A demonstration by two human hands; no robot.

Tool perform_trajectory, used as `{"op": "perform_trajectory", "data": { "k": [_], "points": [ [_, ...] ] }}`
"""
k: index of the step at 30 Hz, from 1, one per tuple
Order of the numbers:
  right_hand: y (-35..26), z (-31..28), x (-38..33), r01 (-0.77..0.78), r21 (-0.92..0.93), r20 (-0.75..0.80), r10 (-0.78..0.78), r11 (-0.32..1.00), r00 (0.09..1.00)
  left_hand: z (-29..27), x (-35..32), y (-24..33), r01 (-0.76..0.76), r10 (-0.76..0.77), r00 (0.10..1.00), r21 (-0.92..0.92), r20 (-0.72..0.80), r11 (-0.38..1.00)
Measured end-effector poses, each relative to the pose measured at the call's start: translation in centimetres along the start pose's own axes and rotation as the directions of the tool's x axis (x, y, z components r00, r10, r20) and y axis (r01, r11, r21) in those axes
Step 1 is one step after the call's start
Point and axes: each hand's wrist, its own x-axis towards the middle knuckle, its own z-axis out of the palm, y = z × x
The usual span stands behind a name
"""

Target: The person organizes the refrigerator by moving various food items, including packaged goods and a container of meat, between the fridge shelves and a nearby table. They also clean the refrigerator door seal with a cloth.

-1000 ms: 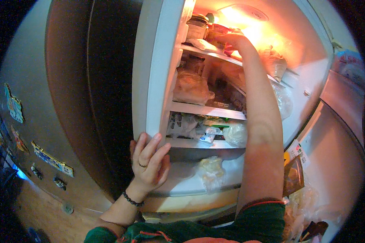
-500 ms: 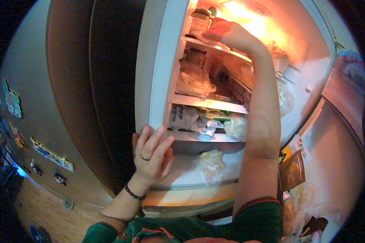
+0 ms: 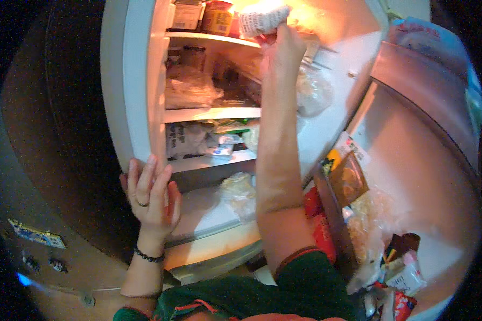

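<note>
At the top shelf (image 3: 211,36), right hand (image 3: 285,43) grips a packet (image 3: 260,22); swinging it could topple the jar (image 3: 218,19); left hand (image 3: 154,200) open.

My right arm (image 3: 279,144) stretched far up my remote view, right grip (image 3: 284,45) closed up top, left forearm (image 3: 144,278) angled up, left grip (image 3: 154,206) lower, fingers (image 3: 145,179) extended, slightly spread

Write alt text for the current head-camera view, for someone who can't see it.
A bare right hand grips a white, dark-printed packet near the white upper shelf of an open, white-walled refrigerator. The open left hand, with a black beaded bracelet at its wrist, rests against its left edge.
</note>
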Motion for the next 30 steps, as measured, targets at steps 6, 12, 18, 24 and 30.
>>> {"op": "perform_trajectory", "data": {
  "k": [6, 12, 18, 24, 30],
  "points": [
    [-4.4, 0.7, -5.9, -0.128, 0.068, -0.185, 0.138, 0.989, 0.973, 0.0, 0.3, 0.3, -0.019, 0.019, 1.0, -0.03, 0.016, 0.999],
    [-3.8, -1.8, -10.6, -0.058, -0.035, -0.241, 0.048, 0.998, 0.969, 0.0, 0.4, 0.3, 0.009, -0.009, 1.0, -0.103, 0.0, 0.995],
    [-4.8, -2.9, -12.7, -0.056, -0.13, -0.217, 0.027, 0.99, 0.976, -0.9, 0.6, 0.2, 0.036, -0.033, 0.999, -0.149, 0.023, 0.988],
    [-5.0, -4.3, -13.5, -0.22, -0.175, -0.126, 0.199, 0.96, 0.972, -0.8, 0.6, 0.7, 0.038, -0.027, 0.997, -0.162, 0.066, 0.986],
    [0.0, -12.4, -14.3, -0.561, 0.202, -0.015, 0.575, 0.803, 0.818, -1.1, 0.9, 0.6, 0.027, -0.02, 0.999, -0.154, 0.044, 0.988]
  ]
}}
